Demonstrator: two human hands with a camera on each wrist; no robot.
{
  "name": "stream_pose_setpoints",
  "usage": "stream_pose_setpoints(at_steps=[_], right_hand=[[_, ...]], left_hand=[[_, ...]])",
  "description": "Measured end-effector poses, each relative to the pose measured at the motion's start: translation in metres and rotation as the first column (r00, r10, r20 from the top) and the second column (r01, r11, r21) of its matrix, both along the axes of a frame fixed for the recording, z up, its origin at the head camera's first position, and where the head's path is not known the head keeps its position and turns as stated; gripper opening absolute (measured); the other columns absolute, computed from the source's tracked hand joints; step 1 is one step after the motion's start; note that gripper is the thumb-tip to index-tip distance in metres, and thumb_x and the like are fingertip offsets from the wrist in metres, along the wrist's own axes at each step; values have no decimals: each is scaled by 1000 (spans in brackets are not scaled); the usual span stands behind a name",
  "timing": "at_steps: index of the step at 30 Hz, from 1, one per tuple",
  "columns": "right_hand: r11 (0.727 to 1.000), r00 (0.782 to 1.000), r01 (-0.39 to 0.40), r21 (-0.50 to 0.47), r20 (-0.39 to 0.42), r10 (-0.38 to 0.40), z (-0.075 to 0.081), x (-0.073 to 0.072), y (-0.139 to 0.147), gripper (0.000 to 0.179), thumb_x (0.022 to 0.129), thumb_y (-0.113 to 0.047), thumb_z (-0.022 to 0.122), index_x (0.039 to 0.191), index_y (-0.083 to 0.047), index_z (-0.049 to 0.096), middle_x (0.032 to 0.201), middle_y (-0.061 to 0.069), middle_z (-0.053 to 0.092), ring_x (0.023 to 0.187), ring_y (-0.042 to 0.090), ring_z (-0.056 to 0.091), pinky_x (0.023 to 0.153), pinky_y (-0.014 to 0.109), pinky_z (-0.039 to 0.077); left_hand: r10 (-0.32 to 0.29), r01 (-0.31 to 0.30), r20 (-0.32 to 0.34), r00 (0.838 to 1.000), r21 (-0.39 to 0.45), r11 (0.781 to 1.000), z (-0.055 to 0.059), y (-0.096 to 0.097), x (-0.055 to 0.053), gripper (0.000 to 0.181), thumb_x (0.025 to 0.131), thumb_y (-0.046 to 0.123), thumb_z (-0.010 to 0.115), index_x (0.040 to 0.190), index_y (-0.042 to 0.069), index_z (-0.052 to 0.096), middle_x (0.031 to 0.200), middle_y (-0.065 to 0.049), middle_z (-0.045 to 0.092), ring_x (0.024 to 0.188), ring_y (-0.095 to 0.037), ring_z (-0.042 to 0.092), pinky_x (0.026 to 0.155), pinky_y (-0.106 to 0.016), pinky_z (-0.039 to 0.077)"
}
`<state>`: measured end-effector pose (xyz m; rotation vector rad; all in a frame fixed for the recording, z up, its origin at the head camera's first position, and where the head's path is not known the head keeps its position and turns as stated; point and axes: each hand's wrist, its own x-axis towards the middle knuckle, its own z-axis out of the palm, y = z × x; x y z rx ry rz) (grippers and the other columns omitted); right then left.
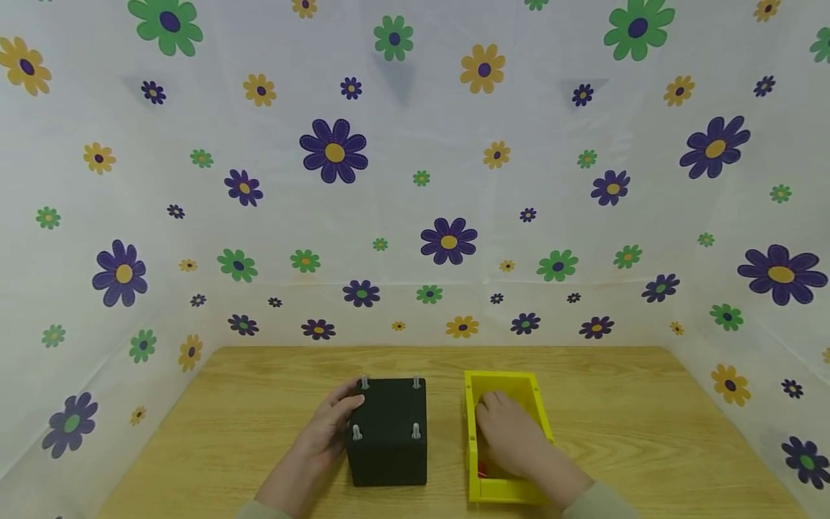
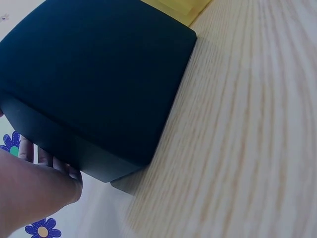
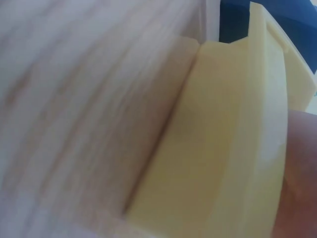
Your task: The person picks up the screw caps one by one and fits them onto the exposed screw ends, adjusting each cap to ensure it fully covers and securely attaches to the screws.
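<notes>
A black box [image 1: 387, 463] stands on the wooden table, with several clear pegs [image 1: 416, 431] upright at its top corners. My left hand [image 1: 329, 427] holds its left side, thumb over the top edge. In the left wrist view, fingers of that hand [image 2: 42, 186] lie against the side of the black box [image 2: 99, 84]. My right hand [image 1: 509, 432] reaches down into a yellow bin [image 1: 512, 491], its fingertips hidden. Something small and red [image 1: 482, 469] shows inside near that hand. The right wrist view has the bin's outer wall [image 3: 198, 148] and part of the hand [image 3: 302, 173].
The bin stands to the right of the box, with a strip of wooden table [image 1: 446, 432] between them. A white flower-patterned sheet [image 1: 402, 202] closes off the back and both sides of the table.
</notes>
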<state>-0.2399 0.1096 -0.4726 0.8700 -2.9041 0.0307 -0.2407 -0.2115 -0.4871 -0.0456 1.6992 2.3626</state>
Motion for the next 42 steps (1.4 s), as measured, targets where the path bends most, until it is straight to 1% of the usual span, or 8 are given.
stream_pose_setpoints(at_steps=[6,14,23,26,30,35,40,42], right_hand=[[999,999,-2,-51,-37,0,8,-2,1,28,98,-20,71,117,0,70,116,11,64,100,22,56,96,42,57],[999,993,-30,-41,-119,25,11,-5,3,23,96,-20,72,112,-3,71,112,7,64,100,20,56,93,39,57],[997,993,-42,-57,-116,35,18,-12,6,18,92,-18,75,105,-7,71,112,8,64,97,20,53,91,38,55],[996,993,-48,-71,-113,39,20,-13,7,14,91,-18,75,98,-9,67,112,8,63,97,20,52,91,38,54],[996,991,-55,-74,-127,46,24,-14,7,14,90,-18,75,90,-11,63,115,9,64,99,22,55,91,40,55],[996,988,-54,-70,-150,43,28,-16,6,14,89,-18,74,90,-11,63,117,11,64,103,25,56,97,42,55],[997,990,-28,-77,-143,17,34,-15,4,14,89,-18,75,94,-9,66,119,11,64,106,26,57,103,43,54],[997,989,-22,-79,-148,10,36,-14,3,15,89,-18,76,94,-9,65,119,12,64,106,26,57,103,43,54]], left_hand=[[7,-7,-3,1000,-4,1000,0,0,0,30,104,10,54,127,28,60,109,17,73,101,-3,69,90,-24,57],[-23,22,-16,1000,-11,1000,1,-1,-1,31,104,11,53,129,28,60,108,18,72,100,-2,69,91,-23,56],[-18,18,2,1000,-22,1000,2,-2,-1,28,105,12,55,125,31,62,108,17,73,100,-3,70,90,-23,56],[-27,27,-1,1000,-27,999,1,-3,-1,28,105,12,55,125,31,62,108,17,73,100,-3,70,90,-24,56],[-31,30,-3,1000,-30,999,1,-3,-1,28,105,13,55,124,31,63,108,17,74,99,-2,70,89,-24,57],[-39,39,-14,999,-23,999,0,-3,-1,28,105,12,54,122,33,64,108,17,74,99,-2,71,89,-23,57],[-48,47,-23,999,-15,999,0,-4,-2,28,106,12,54,121,34,65,109,17,73,100,-2,70,90,-24,57],[-46,46,-21,999,-14,999,0,-4,-1,28,106,13,54,121,34,65,109,17,73,101,-3,70,91,-24,57]])
